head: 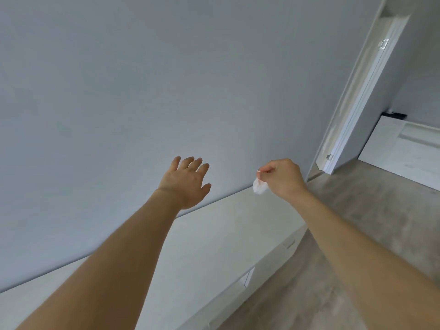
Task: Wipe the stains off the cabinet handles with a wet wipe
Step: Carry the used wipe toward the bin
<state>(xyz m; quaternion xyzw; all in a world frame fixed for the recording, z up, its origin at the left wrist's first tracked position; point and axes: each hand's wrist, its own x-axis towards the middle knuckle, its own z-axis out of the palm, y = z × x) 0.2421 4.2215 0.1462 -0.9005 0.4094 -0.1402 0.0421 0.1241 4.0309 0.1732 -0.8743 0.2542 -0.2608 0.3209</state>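
A low white cabinet (pixel 214 234) runs along the grey wall, its top seen from above. Two handles show on its front edge: one handle (pixel 248 277) near the middle and another handle (pixel 288 242) farther right. My right hand (pixel 283 178) is held out above the cabinet's far end and pinches a small crumpled white wet wipe (pixel 259 186) that hangs below the fingers. My left hand (pixel 188 181) is stretched out over the cabinet top with fingers spread and holds nothing. Neither hand touches the cabinet.
A plain grey wall (pixel 142 91) fills the left and upper view. A grey floor (pixel 357 210) lies to the right of the cabinet. An open white door (pixel 357 103) stands at the far right, with another white cabinet (pixel 404 151) beyond it.
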